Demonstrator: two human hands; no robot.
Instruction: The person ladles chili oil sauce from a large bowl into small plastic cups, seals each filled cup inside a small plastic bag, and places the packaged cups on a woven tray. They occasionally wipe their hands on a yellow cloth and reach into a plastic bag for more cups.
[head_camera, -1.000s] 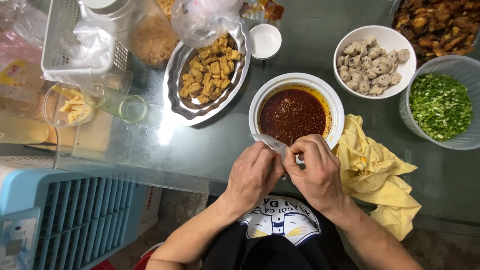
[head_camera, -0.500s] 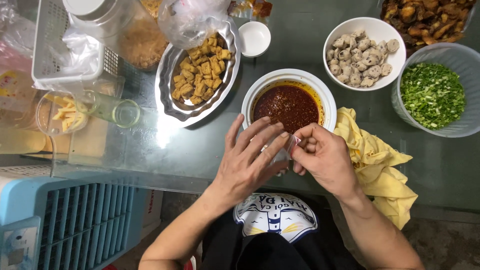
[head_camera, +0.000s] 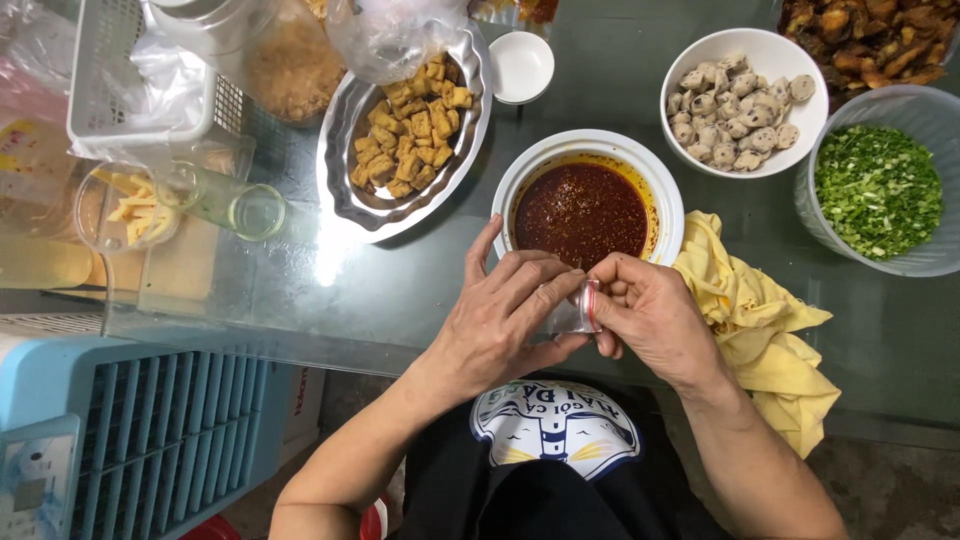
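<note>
Two hands meet at the table edge, head view only. Left hand (head_camera: 505, 320) and right hand (head_camera: 645, 315) both pinch a small clear bag (head_camera: 578, 312) with a red strip along one edge. Left fingers are narrow on it from the left; right thumb and forefinger grip the red edge. The bag sits between the hands, just in front of the sauce bowl (head_camera: 585, 205).

Hard to make out — the bag is mostly covered by fingers; only a sliver of clear film and the red strip show. Contents cannot be told. The red strip runs roughly up-down in the picture, tilted slightly; the film spreads left of it, toward the left hand.

Sauce bowl: white, full of dark red oily sauce, on the glass table (head_camera: 330, 290). Yellow cloth (head_camera: 755, 320) lies right of it, hanging over the table edge. Behind: bowl of pale balls (head_camera: 745, 105), tub of chopped greens (head_camera: 880, 190) cut by the right border, metal tray of fried cubes (head_camera: 410, 125), small white dish (head_camera: 521, 66).

Top right — a brown fried heap, cropped. Left side: white basket (head_camera: 130, 85), plastic wrap and glass jars, blurry through glare.
</note>
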